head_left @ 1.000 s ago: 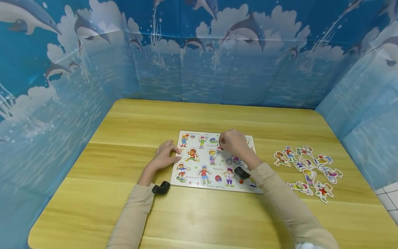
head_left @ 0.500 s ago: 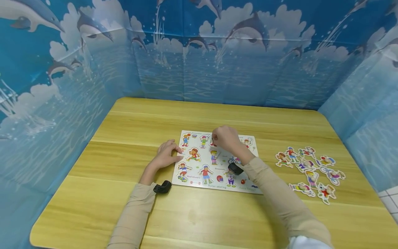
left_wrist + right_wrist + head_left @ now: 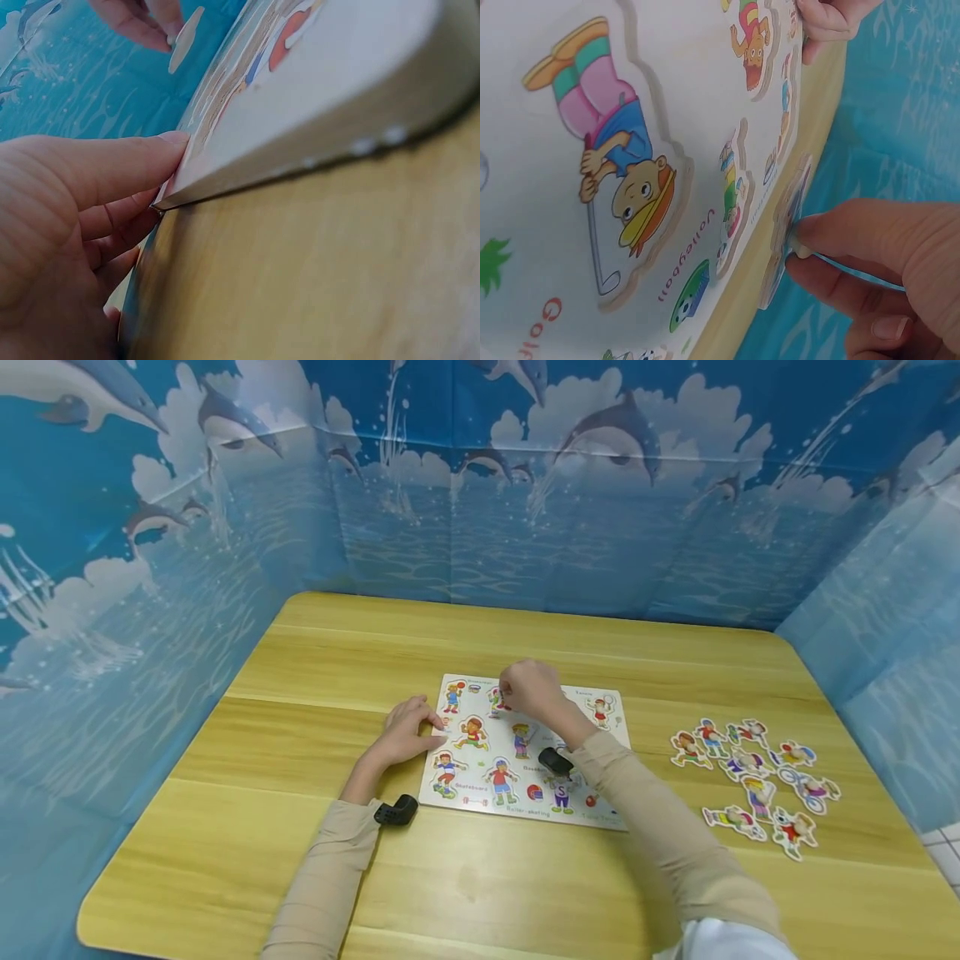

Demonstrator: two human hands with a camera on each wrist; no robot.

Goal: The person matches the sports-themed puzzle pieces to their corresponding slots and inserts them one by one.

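Two beige-sleeved forearms enter from the near edge of the pale wooden table (image 3: 480, 893), each with a small black wrist camera.

Left hand (image 3: 405, 739): fingers nearly straight, tips pressed against the left edge of the white wooden peg-puzzle board printed with cartoon sports children (image 3: 480, 768). It steadies the board and holds nothing; the left wrist view shows the fingertips (image 3: 169, 142) flat against the board's edge.

Right hand (image 3: 528, 687): fingers bent, pinching a flat cut-out figure piece with a small peg (image 3: 787, 232) by that peg. The piece stands tilted on edge, clear of the board, above the far row near the word "Volleyball".

Change: half a second ago this hand sat a little further right along the far row, and a second ago further right still, over the middle of the board. It has travelled leftward with the piece lifted, which suggests one more figure has come out of its recess rather than being seated.

Board contents: several figures remain in their recesses, among them a golfer in a yellow cap (image 3: 622, 172).

Further right, well apart from the board: a loose cluster of cut-out figure pieces (image 3: 753, 772) lying flat on the table.

Beyond: blue dolphin-print backdrop (image 3: 480, 485) on three sides.
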